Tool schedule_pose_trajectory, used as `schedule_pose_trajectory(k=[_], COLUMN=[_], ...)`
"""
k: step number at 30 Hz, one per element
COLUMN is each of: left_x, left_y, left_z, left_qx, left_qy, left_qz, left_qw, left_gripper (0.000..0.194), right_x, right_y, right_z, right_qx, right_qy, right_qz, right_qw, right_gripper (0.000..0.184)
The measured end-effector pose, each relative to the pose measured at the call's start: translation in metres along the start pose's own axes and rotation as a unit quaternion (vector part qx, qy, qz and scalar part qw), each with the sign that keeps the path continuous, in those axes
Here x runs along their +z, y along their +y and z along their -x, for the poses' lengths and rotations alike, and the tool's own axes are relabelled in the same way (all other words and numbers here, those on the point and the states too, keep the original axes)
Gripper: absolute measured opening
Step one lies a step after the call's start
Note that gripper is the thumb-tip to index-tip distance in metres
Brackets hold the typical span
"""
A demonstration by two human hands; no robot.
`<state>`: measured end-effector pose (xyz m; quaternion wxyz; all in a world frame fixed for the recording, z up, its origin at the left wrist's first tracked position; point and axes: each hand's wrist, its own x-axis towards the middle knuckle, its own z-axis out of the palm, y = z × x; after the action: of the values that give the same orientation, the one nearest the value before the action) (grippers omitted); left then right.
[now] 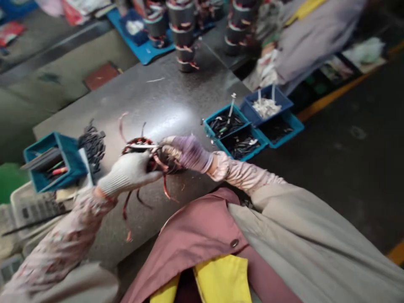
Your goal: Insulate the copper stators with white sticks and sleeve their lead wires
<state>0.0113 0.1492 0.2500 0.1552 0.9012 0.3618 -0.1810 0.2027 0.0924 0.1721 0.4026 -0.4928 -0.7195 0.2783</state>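
left hand (128,173), right hand (188,153) on copper-wound stator (139,144)

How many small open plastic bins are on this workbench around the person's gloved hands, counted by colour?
Teal open plastic bins: 4
Dark blue open plastic bin: 1
Total: 5

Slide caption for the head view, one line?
Gloved left hand and right hand hold a copper-wound stator over a bench beside a teal bin.
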Motion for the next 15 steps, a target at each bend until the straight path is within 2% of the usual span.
schedule_pose_trajectory(k=[2,4,5,6,8,9,11,13,15], left_x=[-0.003,-0.003,-0.003,-0.002,0.0,0.001,0.001,0.0,-0.002], left_y=[-0.008,-0.014,-0.015,-0.016,-0.016,-0.016,-0.017,-0.016,-0.012], left_z=[-0.001,-0.002,-0.002,-0.002,-0.001,0.0,0.001,0.001,0.001], left_qx=[0.017,0.04,0.049,0.053,0.049,0.04,0.019,0.004,-0.002], left_qy=[-0.026,-0.053,-0.061,-0.065,-0.06,-0.052,-0.039,-0.031,-0.031], left_qz=[-0.042,-0.079,-0.093,-0.101,-0.101,-0.098,-0.087,-0.082,-0.083], left_qw=[0.999,0.995,0.993,0.991,0.992,0.993,0.995,0.996,0.996], left_gripper=[0.046,0.047,0.047,0.045,0.041,0.038,0.035,0.034,0.036], right_x=[-0.006,-0.032,-0.05,-0.069,-0.102,-0.114,-0.124,-0.121,-0.112], right_y=[0.028,0.061,0.079,0.096,0.126,0.138,0.153,0.158,0.159], right_z=[0.024,0.06,0.08,0.098,0.123,0.13,0.133,0.127,0.117], right_qx=[0.041,0.174,0.262,0.343,0.433,0.442,0.407,0.345,0.304], right_qy=[0.048,0.064,0.053,0.008,-0.119,-0.19,-0.314,-0.401,-0.448], right_qz=[-0.013,0.061,0.126,0.193,0.297,0.331,0.369,0.381,0.39], right_qw=[0.998,0.981,0.955,0.919,0.843,0.812,0.775,0.758,0.745], right_gripper=[0.036,0.036,0.033,0.033,0.036,0.036,0.037,0.037,0.039])
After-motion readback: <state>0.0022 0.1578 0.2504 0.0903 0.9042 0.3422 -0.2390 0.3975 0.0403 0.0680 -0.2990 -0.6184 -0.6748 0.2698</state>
